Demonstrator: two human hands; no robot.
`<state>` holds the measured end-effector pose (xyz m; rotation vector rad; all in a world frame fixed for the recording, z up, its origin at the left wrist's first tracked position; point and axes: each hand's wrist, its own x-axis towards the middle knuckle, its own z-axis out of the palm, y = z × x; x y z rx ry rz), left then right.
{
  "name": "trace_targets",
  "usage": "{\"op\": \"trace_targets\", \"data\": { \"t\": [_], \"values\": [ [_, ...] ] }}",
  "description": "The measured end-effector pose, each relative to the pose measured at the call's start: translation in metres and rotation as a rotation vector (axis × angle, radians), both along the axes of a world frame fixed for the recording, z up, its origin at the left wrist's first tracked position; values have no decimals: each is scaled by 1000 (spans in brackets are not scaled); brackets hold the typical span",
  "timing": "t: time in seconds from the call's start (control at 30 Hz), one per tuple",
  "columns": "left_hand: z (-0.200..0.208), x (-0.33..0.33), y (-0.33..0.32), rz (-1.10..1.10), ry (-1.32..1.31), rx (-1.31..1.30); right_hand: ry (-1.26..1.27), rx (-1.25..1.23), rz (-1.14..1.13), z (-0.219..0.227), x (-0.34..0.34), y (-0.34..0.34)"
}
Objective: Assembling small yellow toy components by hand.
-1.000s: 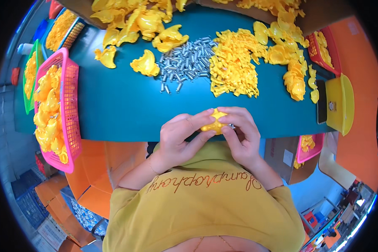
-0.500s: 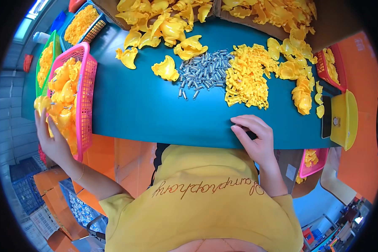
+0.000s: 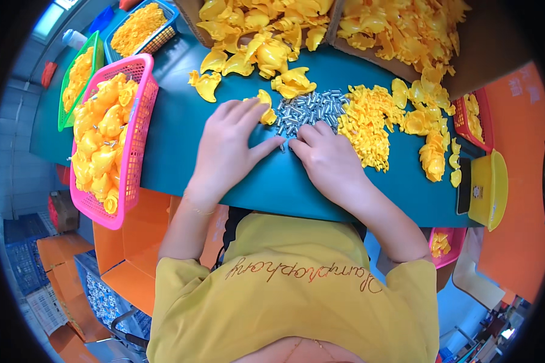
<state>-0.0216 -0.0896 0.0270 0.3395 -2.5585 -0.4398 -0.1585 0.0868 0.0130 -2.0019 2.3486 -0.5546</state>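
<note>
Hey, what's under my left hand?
A curved yellow piece shows partly past your left hand. Its covered part, and whatever else lies beneath the hand, cannot be seen.

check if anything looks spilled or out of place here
Loose yellow shells lie on the table outside the cartons, which looks like spillover, though it may be deliberate. The left pink basket seems to jut past the table's near edge, so it looks a bit precarious.
</note>
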Motion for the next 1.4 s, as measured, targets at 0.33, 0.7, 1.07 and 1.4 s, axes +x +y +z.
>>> {"op": "trace_targets", "data": {
  "t": [0.33, 0.7, 1.07, 1.4],
  "values": [
    [-4, 49, 13, -86, 48, 100, -521, -135, -76, 17, 1, 44],
    [-41, 41, 75, -588, -42, 474, -816, -113, -71, -10, 2, 88],
    [-24, 26, 66, -429, -211, 464, -882, -58, -37, -9, -2, 86],
    [-27, 26, 69, -411, -189, 455, -998, -100, -55, -8, -9, 77]
  ]
}}
